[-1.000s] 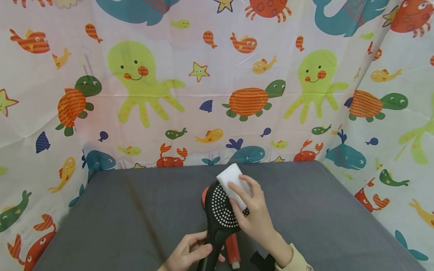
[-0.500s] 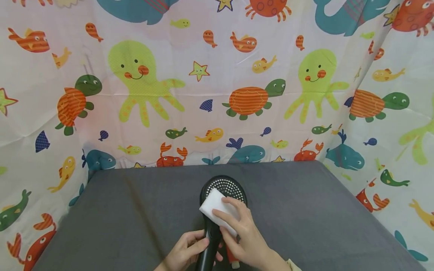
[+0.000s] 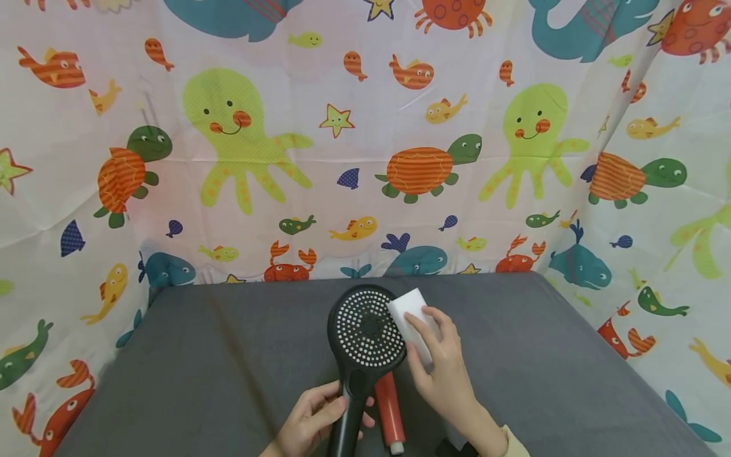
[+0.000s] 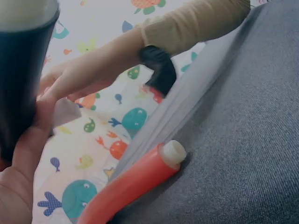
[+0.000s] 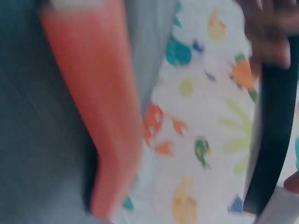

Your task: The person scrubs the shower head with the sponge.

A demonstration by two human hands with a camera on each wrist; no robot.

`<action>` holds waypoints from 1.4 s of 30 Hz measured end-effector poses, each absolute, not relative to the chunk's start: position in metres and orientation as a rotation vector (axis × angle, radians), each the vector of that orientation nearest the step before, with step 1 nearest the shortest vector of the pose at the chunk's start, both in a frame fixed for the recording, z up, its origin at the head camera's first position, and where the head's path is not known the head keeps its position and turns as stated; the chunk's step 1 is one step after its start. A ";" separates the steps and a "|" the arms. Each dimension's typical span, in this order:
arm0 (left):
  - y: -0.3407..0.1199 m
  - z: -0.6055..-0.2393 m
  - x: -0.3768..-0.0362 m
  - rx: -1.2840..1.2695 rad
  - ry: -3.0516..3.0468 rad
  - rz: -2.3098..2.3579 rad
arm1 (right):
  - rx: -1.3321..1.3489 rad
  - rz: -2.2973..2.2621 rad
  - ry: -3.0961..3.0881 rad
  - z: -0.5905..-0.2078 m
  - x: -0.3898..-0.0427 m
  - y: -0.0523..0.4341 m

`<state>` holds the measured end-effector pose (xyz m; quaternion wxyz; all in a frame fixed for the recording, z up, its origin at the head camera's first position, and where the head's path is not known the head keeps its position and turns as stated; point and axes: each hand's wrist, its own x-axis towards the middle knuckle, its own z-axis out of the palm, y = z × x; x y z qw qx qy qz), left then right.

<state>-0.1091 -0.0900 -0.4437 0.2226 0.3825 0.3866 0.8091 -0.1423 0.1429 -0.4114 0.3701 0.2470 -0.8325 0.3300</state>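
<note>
In the head view my left hand (image 3: 320, 416) grips the handle of a black shower head (image 3: 368, 327), held upright with its face of white nozzles turned toward me. My right hand (image 3: 448, 371) pinches a white sponge block (image 3: 414, 324) between thumb and fingers, right at the right rim of the shower head. Behind the handle lies a red, tube-like handle (image 3: 390, 409) with a white end. The left wrist view shows this red handle (image 4: 131, 186) on the cloth, its far end out of frame. In the right wrist view the sponge (image 5: 280, 207) sits low at the right.
A grey cloth (image 3: 228, 368) covers the table. Patterned curtain fabric (image 3: 354, 146) with sea animals stands behind it and along both sides. A black device (image 4: 161, 70) is worn at the right wrist, by a beige sleeve (image 4: 196, 28).
The sponge went from the upper right of the nozzle face down to its lower part, then back up to the right rim. The shower head has tilted left, uncovering more of the red handle.
</note>
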 end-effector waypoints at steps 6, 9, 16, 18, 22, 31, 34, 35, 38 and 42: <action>-0.089 -0.444 -0.110 1.066 1.149 2.236 | 0.891 0.821 -2.136 -0.420 -0.119 0.122; -0.086 -0.447 -0.108 1.074 1.118 2.162 | 1.013 0.769 -2.076 -0.413 -0.120 0.113; -0.083 -0.449 -0.102 0.994 1.063 2.105 | 0.807 0.750 -2.079 -0.395 -0.151 0.129; -0.083 -0.447 -0.102 1.016 1.099 2.149 | 0.715 0.785 -2.107 -0.398 -0.154 0.137; -0.086 -0.445 -0.105 1.078 1.194 2.255 | 0.699 0.812 -2.142 -0.415 -0.142 0.141; -0.084 -0.452 -0.110 1.159 1.170 2.207 | 0.991 0.779 -2.078 -0.415 -0.120 0.114; -0.081 -0.453 -0.108 1.179 1.094 2.175 | 0.974 0.755 -2.050 -0.405 -0.131 0.112; -0.081 -0.453 -0.108 1.175 1.083 2.172 | 0.955 0.749 -2.051 -0.402 -0.135 0.112; -0.080 -0.451 -0.106 1.118 1.108 2.177 | 0.888 0.721 -2.063 -0.397 -0.144 0.115; -0.081 -0.450 -0.106 1.042 1.156 2.177 | 0.764 0.719 -2.090 -0.396 -0.151 0.124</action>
